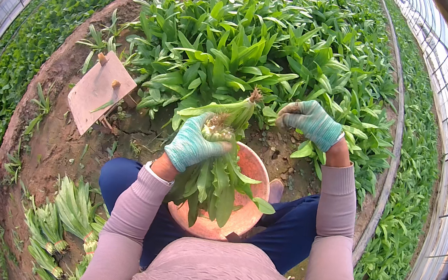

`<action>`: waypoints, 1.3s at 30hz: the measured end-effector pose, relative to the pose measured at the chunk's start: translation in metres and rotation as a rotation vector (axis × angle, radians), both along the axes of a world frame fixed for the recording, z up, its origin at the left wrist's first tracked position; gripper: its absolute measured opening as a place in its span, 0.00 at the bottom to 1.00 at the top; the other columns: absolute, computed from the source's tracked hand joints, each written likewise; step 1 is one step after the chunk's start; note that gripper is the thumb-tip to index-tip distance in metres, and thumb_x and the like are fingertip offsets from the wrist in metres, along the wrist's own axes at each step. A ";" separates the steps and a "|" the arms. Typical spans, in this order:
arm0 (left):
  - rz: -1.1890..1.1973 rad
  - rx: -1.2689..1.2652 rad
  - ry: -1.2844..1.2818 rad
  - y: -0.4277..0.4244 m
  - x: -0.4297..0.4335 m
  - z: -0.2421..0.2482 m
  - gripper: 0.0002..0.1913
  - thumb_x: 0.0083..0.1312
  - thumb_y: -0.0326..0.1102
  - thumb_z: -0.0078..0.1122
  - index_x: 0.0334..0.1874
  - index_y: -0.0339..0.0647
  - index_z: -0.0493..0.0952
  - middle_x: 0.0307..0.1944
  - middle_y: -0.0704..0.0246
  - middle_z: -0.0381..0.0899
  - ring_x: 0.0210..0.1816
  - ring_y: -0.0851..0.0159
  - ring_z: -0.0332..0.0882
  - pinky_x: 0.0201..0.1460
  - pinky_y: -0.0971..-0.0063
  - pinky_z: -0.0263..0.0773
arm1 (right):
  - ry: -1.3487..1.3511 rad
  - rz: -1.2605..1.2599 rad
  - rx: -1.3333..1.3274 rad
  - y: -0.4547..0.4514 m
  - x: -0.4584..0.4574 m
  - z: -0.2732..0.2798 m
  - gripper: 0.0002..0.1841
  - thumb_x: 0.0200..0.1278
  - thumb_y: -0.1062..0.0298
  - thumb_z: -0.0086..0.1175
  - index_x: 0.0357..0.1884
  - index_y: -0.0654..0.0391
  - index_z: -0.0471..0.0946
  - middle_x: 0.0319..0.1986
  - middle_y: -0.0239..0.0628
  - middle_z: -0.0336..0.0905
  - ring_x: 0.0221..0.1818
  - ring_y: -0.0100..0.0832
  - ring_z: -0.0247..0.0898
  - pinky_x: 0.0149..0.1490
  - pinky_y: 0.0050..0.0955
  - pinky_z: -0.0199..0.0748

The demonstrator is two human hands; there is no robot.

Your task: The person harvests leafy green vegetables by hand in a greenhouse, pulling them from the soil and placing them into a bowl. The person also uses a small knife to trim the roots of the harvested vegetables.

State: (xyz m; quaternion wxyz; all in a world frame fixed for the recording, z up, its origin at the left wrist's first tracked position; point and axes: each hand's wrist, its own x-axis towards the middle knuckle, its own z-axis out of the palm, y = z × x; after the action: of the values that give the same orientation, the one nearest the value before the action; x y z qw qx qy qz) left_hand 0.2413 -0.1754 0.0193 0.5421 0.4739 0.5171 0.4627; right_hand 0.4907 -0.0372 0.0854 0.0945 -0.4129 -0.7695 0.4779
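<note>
My left hand (pixel 197 145), in a teal knitted glove, grips a bunch of leafy lettuce-like greens (pixel 209 181). Their cut, rooty ends point up past my thumb and the long leaves hang down. Just beyond my fingers another green plant (pixel 238 114) lies slanted, its brown root tip up; its hold is hidden behind the glove. Below the bunch stands a round orange-pink plastic basin (pixel 257 166) between my legs, partly covered by leaves. Off to the right, my right hand (pixel 312 122), gloved alike with soiled fingertips, hangs with curled fingers near a leaf; whether it pinches anything is unclear.
Dense growing greens (pixel 240 52) fill the bed ahead. At left on bare soil stands a small low stool with a flat board top (pixel 100 90). Tied bundles of greens (pixel 72 209) lie at lower left. A grey hose or pipe (pixel 396 134) runs along the right.
</note>
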 end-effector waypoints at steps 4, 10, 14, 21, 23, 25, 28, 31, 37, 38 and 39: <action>-0.028 0.011 -0.066 -0.005 -0.009 -0.003 0.33 0.51 0.35 0.78 0.60 0.33 0.73 0.48 0.68 0.82 0.46 0.73 0.79 0.52 0.76 0.76 | -0.347 0.061 0.437 -0.011 -0.013 -0.016 0.24 0.61 0.51 0.63 0.54 0.57 0.79 0.46 0.48 0.82 0.48 0.46 0.80 0.52 0.37 0.77; 0.044 0.141 0.211 -0.007 -0.001 -0.008 0.31 0.50 0.31 0.77 0.57 0.32 0.74 0.44 0.70 0.83 0.44 0.73 0.79 0.52 0.76 0.76 | 0.060 0.107 0.867 -0.033 -0.049 -0.020 0.15 0.70 0.58 0.57 0.34 0.61 0.82 0.30 0.31 0.83 0.30 0.24 0.76 0.37 0.29 0.74; 0.104 0.101 0.135 -0.010 0.002 0.010 0.30 0.50 0.31 0.75 0.55 0.30 0.74 0.44 0.66 0.83 0.44 0.73 0.80 0.52 0.76 0.77 | 0.734 -0.271 -0.118 -0.033 -0.039 -0.003 0.14 0.72 0.59 0.56 0.35 0.61 0.81 0.29 0.28 0.81 0.32 0.18 0.72 0.37 0.19 0.72; 0.273 0.437 0.559 -0.016 0.014 0.006 0.30 0.50 0.31 0.75 0.56 0.32 0.74 0.44 0.59 0.84 0.43 0.64 0.85 0.48 0.72 0.79 | 0.549 0.078 0.566 -0.048 -0.059 -0.034 0.28 0.48 0.74 0.69 0.56 0.58 0.76 0.50 0.43 0.79 0.54 0.41 0.75 0.57 0.36 0.75; 0.302 0.549 0.612 -0.016 0.014 0.003 0.31 0.50 0.33 0.76 0.56 0.33 0.73 0.39 0.58 0.84 0.39 0.57 0.85 0.44 0.68 0.79 | 0.416 0.066 1.111 -0.047 -0.055 -0.022 0.30 0.39 0.80 0.64 0.52 0.55 0.77 0.48 0.39 0.80 0.51 0.44 0.76 0.58 0.38 0.74; 0.327 0.613 0.688 -0.017 0.014 0.007 0.29 0.50 0.35 0.76 0.53 0.34 0.73 0.35 0.59 0.84 0.35 0.54 0.84 0.38 0.66 0.79 | 0.383 -0.016 1.350 -0.040 -0.051 -0.011 0.29 0.39 0.79 0.64 0.52 0.53 0.77 0.47 0.36 0.79 0.52 0.42 0.75 0.60 0.41 0.72; 0.258 0.534 0.662 -0.020 0.013 0.006 0.31 0.50 0.34 0.75 0.57 0.34 0.74 0.38 0.59 0.85 0.37 0.56 0.85 0.42 0.67 0.79 | 0.024 -0.104 1.633 -0.017 -0.035 -0.014 0.25 0.44 0.73 0.64 0.51 0.53 0.77 0.52 0.35 0.74 0.59 0.40 0.70 0.69 0.50 0.60; 0.223 0.480 0.686 -0.020 0.003 0.002 0.29 0.51 0.33 0.75 0.55 0.35 0.75 0.38 0.60 0.85 0.38 0.59 0.86 0.45 0.70 0.79 | -0.170 -0.179 1.686 -0.005 -0.028 -0.012 0.20 0.49 0.69 0.63 0.48 0.54 0.77 0.53 0.36 0.74 0.60 0.41 0.69 0.72 0.53 0.54; 0.218 0.308 0.345 -0.016 -0.011 0.020 0.24 0.53 0.29 0.75 0.53 0.35 0.76 0.42 0.68 0.85 0.43 0.74 0.81 0.48 0.76 0.79 | -0.071 0.129 1.105 -0.026 -0.034 -0.030 0.14 0.52 0.71 0.58 0.44 0.55 0.79 0.39 0.38 0.81 0.46 0.41 0.77 0.64 0.44 0.64; 0.197 0.290 0.248 -0.017 -0.012 0.024 0.23 0.54 0.29 0.74 0.52 0.36 0.76 0.42 0.68 0.85 0.42 0.75 0.81 0.48 0.77 0.78 | 0.007 0.150 0.933 -0.034 -0.041 -0.031 0.15 0.53 0.71 0.58 0.45 0.56 0.79 0.38 0.40 0.81 0.44 0.43 0.76 0.61 0.41 0.68; 0.173 0.276 0.149 -0.018 -0.012 0.027 0.22 0.55 0.29 0.73 0.51 0.37 0.77 0.41 0.69 0.85 0.41 0.75 0.80 0.47 0.77 0.78 | 0.081 0.166 0.764 -0.042 -0.048 -0.030 0.16 0.54 0.71 0.58 0.47 0.57 0.79 0.37 0.41 0.81 0.43 0.44 0.76 0.58 0.39 0.71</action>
State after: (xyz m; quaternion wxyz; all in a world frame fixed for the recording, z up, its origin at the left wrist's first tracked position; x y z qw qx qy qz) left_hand 0.2298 -0.1931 0.0461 0.3904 0.5306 0.5264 0.5375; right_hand 0.4430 -0.0792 0.0554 0.2330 -0.2651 -0.9184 0.1790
